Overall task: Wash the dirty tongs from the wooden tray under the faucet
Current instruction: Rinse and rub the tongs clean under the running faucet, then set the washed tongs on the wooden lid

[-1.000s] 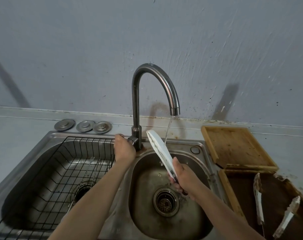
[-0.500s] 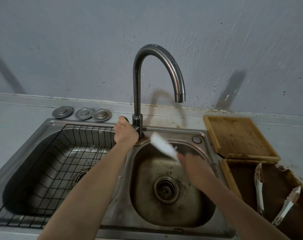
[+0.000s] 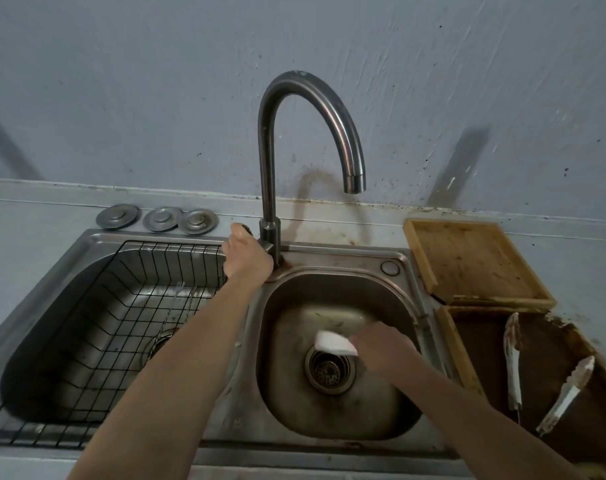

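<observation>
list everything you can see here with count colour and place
curved steel faucet: 1, grey, behind the basins
round right steel basin: 1, grey, centre
black wire rack: 1, in the left basin
round metal drain covers: 3, grey, counter behind the rack
wooden trays: 2, brown, right counter
dirty white tongs: 2, in the nearer tray
white tongs: 1, over the drain
hands: left at the faucet base; right holds the white tongs
</observation>
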### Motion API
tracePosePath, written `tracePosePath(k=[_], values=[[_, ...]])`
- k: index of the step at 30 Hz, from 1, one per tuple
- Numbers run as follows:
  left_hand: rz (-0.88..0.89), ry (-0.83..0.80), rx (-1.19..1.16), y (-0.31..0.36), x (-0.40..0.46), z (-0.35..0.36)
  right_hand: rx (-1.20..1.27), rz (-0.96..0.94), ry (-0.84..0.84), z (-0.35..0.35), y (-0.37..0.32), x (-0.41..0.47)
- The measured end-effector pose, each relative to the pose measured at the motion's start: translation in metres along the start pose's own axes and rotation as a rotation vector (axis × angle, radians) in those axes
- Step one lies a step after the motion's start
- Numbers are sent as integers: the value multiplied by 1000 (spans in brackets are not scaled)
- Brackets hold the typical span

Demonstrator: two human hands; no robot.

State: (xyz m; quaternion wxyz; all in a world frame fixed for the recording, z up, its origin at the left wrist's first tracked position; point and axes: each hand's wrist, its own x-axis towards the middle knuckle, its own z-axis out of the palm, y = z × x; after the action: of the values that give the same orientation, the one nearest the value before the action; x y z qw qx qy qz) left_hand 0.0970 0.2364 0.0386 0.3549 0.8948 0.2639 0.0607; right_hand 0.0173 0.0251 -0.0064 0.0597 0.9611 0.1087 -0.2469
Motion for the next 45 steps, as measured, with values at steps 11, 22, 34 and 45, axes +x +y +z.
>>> tracePosePath(k=[11,22,34,45], values=[[-24,54,-64,0,-2,5,139,34,-113,-2,19,-15],[-121,-3,-192,47,-77,93,984,291,134,-46,117,-41],[905,-522,330,124,-94,172,688,534,545,-30,200,6],[1019,-516,575,123,-93,188,600,586,548,-26,213,50]])
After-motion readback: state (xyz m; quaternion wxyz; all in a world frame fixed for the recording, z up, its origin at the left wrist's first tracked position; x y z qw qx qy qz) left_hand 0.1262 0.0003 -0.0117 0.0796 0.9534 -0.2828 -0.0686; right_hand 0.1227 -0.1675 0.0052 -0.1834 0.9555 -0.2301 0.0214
